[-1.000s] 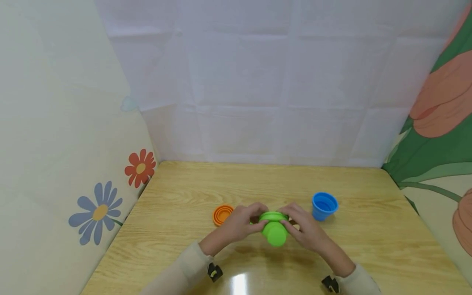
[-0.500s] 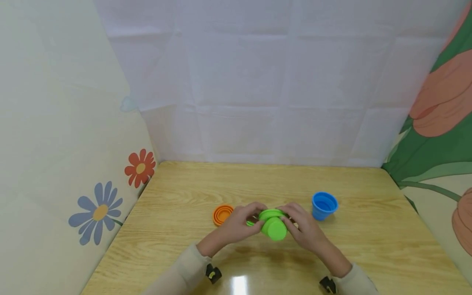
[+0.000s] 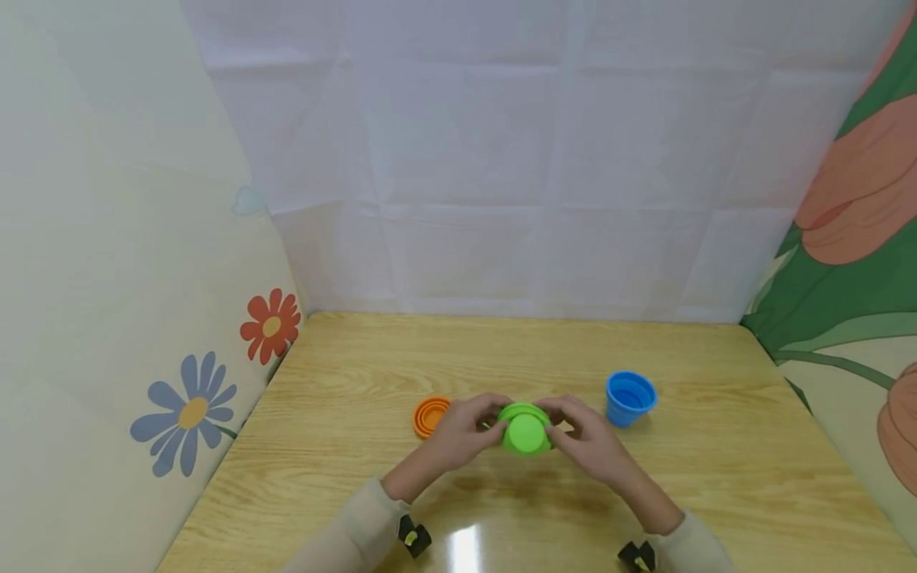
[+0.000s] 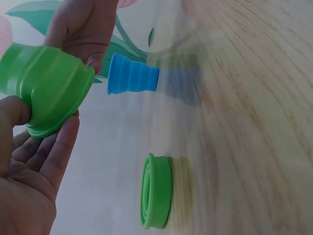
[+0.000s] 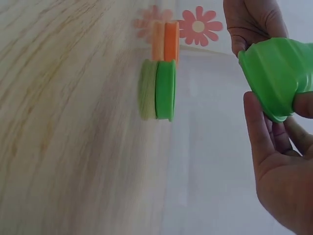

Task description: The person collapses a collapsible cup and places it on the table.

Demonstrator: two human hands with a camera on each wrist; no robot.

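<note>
Both hands hold a green collapsible cup (image 3: 526, 434) above the table, its round base facing the head camera. My left hand (image 3: 466, 434) pinches one side of the rim between thumb and fingers; my right hand (image 3: 583, 438) grips the opposite side. In the left wrist view the cup (image 4: 49, 83) is extended, with ridged, slightly uneven walls. Below the hands, a flattened green collapsible cup (image 4: 159, 191) lies on the table, mostly hidden in the head view. A flattened orange collapsible cup (image 3: 431, 416) lies beside my left hand. Beyond my right hand stands an extended blue cup (image 3: 630, 398).
The wooden table (image 3: 358, 358) ends at a white cloth backdrop (image 3: 458, 159). Flower-patterned cloths hang at the left (image 3: 193, 414) and right (image 3: 845, 318) sides. The orange and green flattened cups sit close together in the right wrist view.
The held green cup has tilted, its base swinging upward and slightly left to face the head camera more squarely. Both hands keep their grip and have barely shifted.
</note>
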